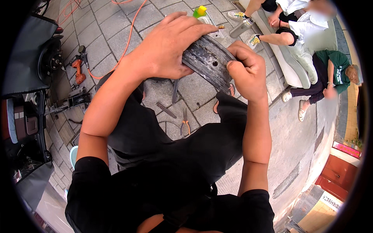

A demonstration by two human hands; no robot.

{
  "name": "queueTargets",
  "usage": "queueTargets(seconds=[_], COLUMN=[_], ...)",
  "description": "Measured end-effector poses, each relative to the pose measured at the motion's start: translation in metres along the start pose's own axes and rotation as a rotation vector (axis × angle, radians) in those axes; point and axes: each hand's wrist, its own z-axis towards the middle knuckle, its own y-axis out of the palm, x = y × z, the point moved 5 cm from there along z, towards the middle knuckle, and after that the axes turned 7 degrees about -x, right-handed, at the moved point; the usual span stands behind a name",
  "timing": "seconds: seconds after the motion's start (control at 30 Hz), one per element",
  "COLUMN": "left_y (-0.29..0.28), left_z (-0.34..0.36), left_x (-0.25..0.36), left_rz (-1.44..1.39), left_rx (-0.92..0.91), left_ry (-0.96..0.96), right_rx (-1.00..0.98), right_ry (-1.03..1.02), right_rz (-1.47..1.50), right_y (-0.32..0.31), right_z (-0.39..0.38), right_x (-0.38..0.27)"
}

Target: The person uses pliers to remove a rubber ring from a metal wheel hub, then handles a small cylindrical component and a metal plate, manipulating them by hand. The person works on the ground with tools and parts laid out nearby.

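Observation:
A worn, scuffed black wheel rim (pixel 208 62) with a small round hole in its curved band is held up in front of me, tilted down to the right. My left hand (pixel 171 44) wraps over its left end, fingers stretched along the upper edge. At the other end my right hand (pixel 248 70) grips with curled fingers, its thumb pressing on the band near the hole. On the paving below lie pliers (pixel 185 123) with orange handles, a short flat bar (pixel 166 110) and a longer dark bar (pixel 175 91).
An orange power tool (pixel 79 72) lies on the left, near an orange hose (pixel 131 33). Dark vehicle parts (pixel 29 58) line the left side. A metal bottle (pixel 241 28) and a yellow-capped green bottle (pixel 200 11) stand ahead. People sit along a pale bench (pixel 283 66) at right.

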Motion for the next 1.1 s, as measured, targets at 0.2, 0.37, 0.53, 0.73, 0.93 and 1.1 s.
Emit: queueTargets(seconds=[0.2,0.37,0.53,0.73,0.93,1.1], left_y=[0.039,0.042,0.044,0.05,0.049,0.046], left_z=[-0.027,-0.011,-0.001,0.006,0.011,0.017], left_x=[-0.033,-0.046,-0.049,-0.05,-0.049,-0.049], left_rz=[-0.205,-0.066,-0.074,-0.142,-0.06,-0.026], left_rx=[0.057,0.128,0.157,0.195,0.258,0.285], left_ry=[-0.266,-0.251,-0.204,-0.149,-0.112,-0.087], right_rx=[0.257,0.173,0.178,0.16,0.213,0.301], right_ry=[-0.092,-0.158,-0.187,-0.26,-0.208,-0.123], right_rz=[-0.063,-0.254,-0.42,-0.459,-0.426,-0.317], right_y=[0.015,0.016,0.024,0.019,0.02,0.021], right_z=[0.01,-0.005,-0.001,0.002,0.008,0.011], right_x=[0.023,0.029,0.045,0.045,0.044,0.051])
